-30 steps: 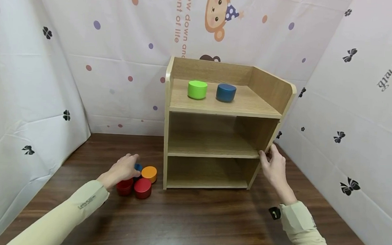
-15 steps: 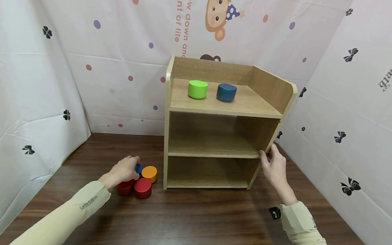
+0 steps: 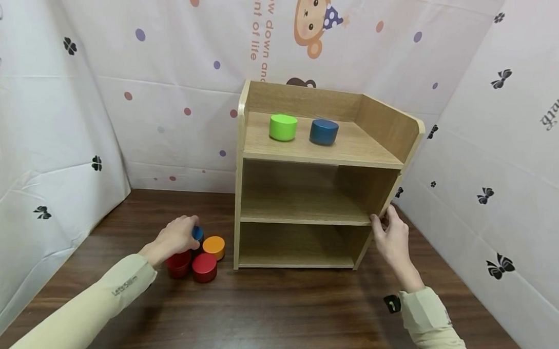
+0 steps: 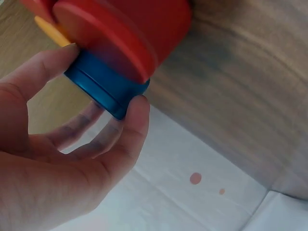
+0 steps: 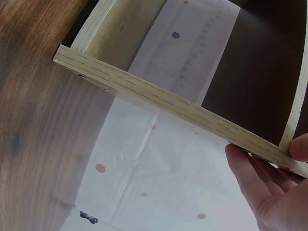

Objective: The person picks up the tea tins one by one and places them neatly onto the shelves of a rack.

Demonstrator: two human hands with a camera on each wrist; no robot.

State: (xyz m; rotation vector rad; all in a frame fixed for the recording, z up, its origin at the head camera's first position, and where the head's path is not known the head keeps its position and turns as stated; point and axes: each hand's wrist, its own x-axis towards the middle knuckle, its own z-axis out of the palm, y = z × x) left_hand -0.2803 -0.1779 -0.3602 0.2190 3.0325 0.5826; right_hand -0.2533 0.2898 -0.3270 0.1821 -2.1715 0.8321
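My left hand pinches a small blue round tin, thumb on one side and fingers on the other. In the left wrist view the same blue tin shows between thumb and fingertips, partly behind a red tin. Two red tins and an orange tin stand close beside it on the table, left of a wooden shelf unit. At the unit's right side panel my right hand grips the edge; the right wrist view shows its fingers against the outer face.
On the unit's top board stand a light green tin and a dark blue tin. Two lower compartments face forward. Printed white cloth hangs behind and at both sides of the brown wooden table.
My left hand has risen slightly, and the blue tin between its fingers sits a little higher. My right hand stays on the shelf unit's side panel.
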